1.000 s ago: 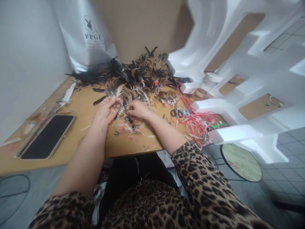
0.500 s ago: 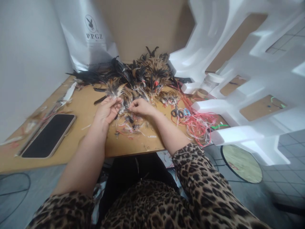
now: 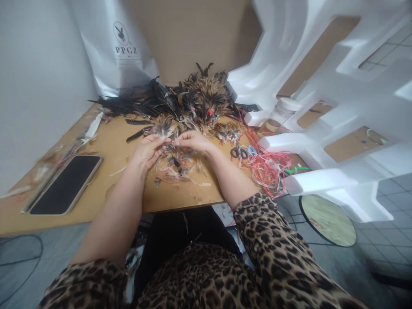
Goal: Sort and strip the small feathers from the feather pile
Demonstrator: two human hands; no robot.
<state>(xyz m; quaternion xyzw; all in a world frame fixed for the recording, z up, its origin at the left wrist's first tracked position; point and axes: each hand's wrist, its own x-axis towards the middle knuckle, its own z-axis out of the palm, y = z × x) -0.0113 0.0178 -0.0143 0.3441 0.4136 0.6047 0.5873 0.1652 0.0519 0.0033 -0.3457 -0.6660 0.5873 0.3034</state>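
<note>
My left hand (image 3: 150,149) is closed in a pinch on the base of a small brown and black feather bunch (image 3: 163,125), whose tips point away from me. Just to the right, my right hand (image 3: 193,142) pinches something too small to make out, its fingertips close to the left ones. Beneath and in front of the hands lie loose fluff and red and white string scraps (image 3: 178,169). A large pile of brown and black feathers (image 3: 210,92) stands behind them.
A phone (image 3: 67,184) lies at the left of the table (image 3: 180,199). Scissors (image 3: 238,152), a blue ring (image 3: 252,150) and tangled red string (image 3: 270,169) are at the right. White foam (image 3: 315,182) juts over the right edge. A silver bag (image 3: 124,64) stands behind.
My left hand has moved slightly right with the feather bunch, and its fingertips are now nearer those of my right hand. The bunch has shifted right.
</note>
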